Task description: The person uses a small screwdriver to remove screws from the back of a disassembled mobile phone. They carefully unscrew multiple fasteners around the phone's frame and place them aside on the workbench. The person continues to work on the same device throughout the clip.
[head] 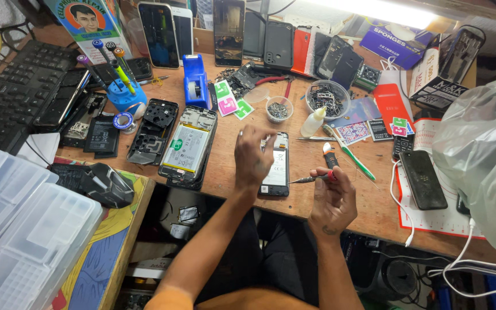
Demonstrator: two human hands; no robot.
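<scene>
At the centre of the frame, an opened phone (275,166) with its back removed is seen lying flat on the wooden workbench (231,166). It is partly covered by the left hand (254,156), whose fingers are curled down over the phone's upper left edge; whether they are pinched on a small part cannot be told. Just right of centre, the right hand (331,198) is closed around a small screwdriver (310,179), whose metal tip is pointed left towards the lower right edge of the phone. The 2 hands are held apart, with the phone between them.

To the left of the phone, a second disassembled phone (189,146) with a pale battery is laid out, and beside it a bare black phone frame (154,131). A blue tape dispenser (195,81) is stood above these. In the upper middle, 2 small round bowls of screws and parts (327,97) are placed near a small squeeze bottle (314,121). A green-handled toothbrush (348,152) is laid to the right of the phone. A black keyboard (18,92) is found at the upper left, a black mouse (101,182) at the lower left, and a dark phone (423,179) on a red-edged mat at the right.
</scene>
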